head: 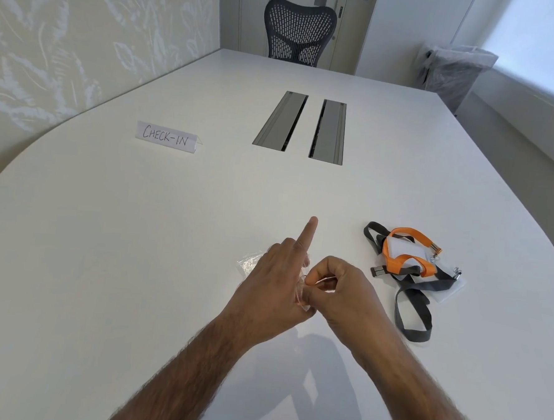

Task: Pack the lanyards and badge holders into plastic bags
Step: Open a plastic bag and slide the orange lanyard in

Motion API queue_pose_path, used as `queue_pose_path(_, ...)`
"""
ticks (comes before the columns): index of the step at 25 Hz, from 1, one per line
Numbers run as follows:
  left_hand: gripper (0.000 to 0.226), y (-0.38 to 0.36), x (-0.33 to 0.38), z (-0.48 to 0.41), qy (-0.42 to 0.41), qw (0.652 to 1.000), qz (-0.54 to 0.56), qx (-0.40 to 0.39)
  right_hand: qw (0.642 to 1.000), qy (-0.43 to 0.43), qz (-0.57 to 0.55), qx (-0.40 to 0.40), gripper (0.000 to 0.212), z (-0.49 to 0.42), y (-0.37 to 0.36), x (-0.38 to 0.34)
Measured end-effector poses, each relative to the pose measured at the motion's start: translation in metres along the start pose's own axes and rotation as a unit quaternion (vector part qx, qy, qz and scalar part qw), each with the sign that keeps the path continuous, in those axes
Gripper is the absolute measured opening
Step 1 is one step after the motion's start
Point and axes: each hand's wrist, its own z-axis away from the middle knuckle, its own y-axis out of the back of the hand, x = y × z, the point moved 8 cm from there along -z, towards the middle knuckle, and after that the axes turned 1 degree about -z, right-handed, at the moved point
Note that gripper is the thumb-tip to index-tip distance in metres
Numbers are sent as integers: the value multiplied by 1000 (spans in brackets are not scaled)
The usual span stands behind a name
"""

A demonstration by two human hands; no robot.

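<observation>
Both hands meet above the white table (137,250) on a thin clear plastic bag (249,262). My left hand (274,287) holds the bag with its index finger pointing straight up and away. My right hand (338,291) pinches the bag's edge between curled fingers and thumb. Most of the bag is hidden behind the hands. To the right lies a pile: an orange lanyard (406,247), a dark grey lanyard (416,302) and clear badge holders (400,248), one more badge holder (449,287) under the grey strap.
A folded paper sign reading CHECK-IN (166,137) stands at the back left. Two grey cable hatches (302,127) sit in the table's middle. A dark mesh chair (298,32) is at the far end.
</observation>
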Motion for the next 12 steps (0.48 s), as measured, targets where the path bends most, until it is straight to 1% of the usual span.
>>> queue_pose_path(1,124,-1,4,0,-11,1000,-8,0,1000,-10,-9,-6,12,0,-2,3)
queue_pose_path(3,124,-4,9,1,-25,1000,-16,2,999,-25,-27,-23,16,-2,-6,8)
queue_pose_path(5,124,-5,10,1,-17,1000,12,-4,999,-24,-36,-32,16,-4,-6,11)
queue_pose_path(7,130,-7,3,3,15,997,72,-30,999,-11,-42,-31,12,-6,-3,11)
queue_pose_path(8,133,-8,-2,4,40,990,123,-54,998,-6,-50,-28,11,-6,0,10)
queue_pose_path(9,132,-8,-8,5,66,978,184,-76,998,-2,-60,-28,11,-8,3,10)
queue_pose_path(10,122,-6,-15,6,88,961,245,-88,997,1,-72,-30,11,-9,7,9)
queue_pose_path(11,100,-1,-21,5,105,944,300,-89,996,5,-83,-31,11,-11,11,9)
queue_pose_path(12,71,3,-26,4,115,930,338,-87,996,7,-90,-30,11,-13,16,9)
